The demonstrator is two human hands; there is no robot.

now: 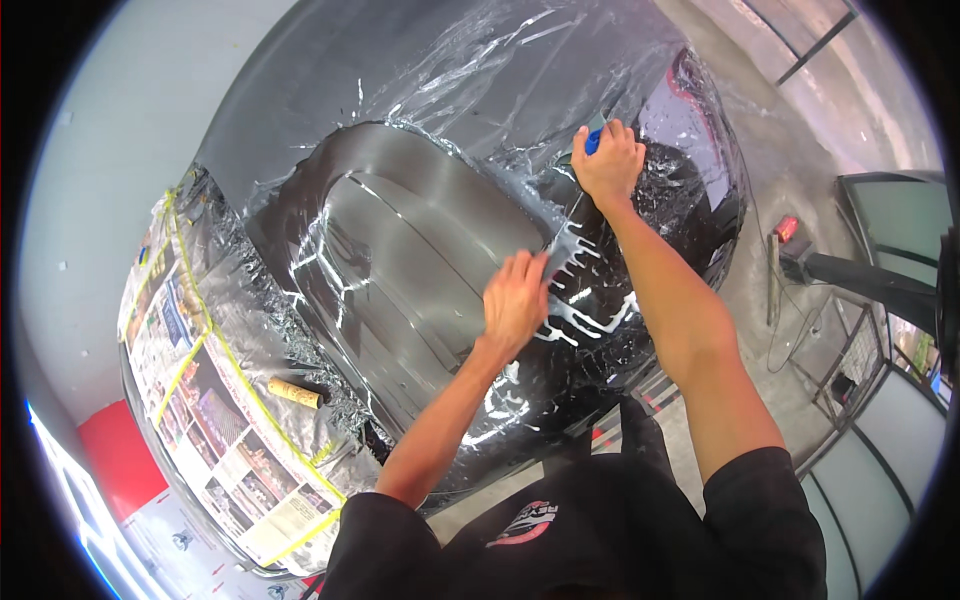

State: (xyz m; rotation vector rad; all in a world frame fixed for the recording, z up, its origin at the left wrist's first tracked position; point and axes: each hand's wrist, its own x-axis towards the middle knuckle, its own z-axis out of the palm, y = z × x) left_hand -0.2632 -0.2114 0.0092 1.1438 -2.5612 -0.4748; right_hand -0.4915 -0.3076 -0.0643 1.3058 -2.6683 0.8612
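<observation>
My right hand point(611, 165) is closed on a blue-handled tool point(593, 142) over the upper right of a wet car panel; its far end is partly hidden by my fingers. My left hand point(513, 300) lies lower, fingers bent together at the edge of a dark brown-grey film sheet point(400, 250), with whatever they hold hidden. White foamy liquid point(580, 320) runs in streaks beside that hand over glossy black surface. Crinkled clear wrap point(470, 50) covers the grey upper part of the panel.
Newspaper masking with yellow tape point(225, 400) covers the car's left side, beside a yellow cardboard roll point(294, 391). On the right are glass panes point(890, 230), a metal rack point(840, 360), a red object point(787, 228) and cables. A red wall panel point(120, 460) is at lower left.
</observation>
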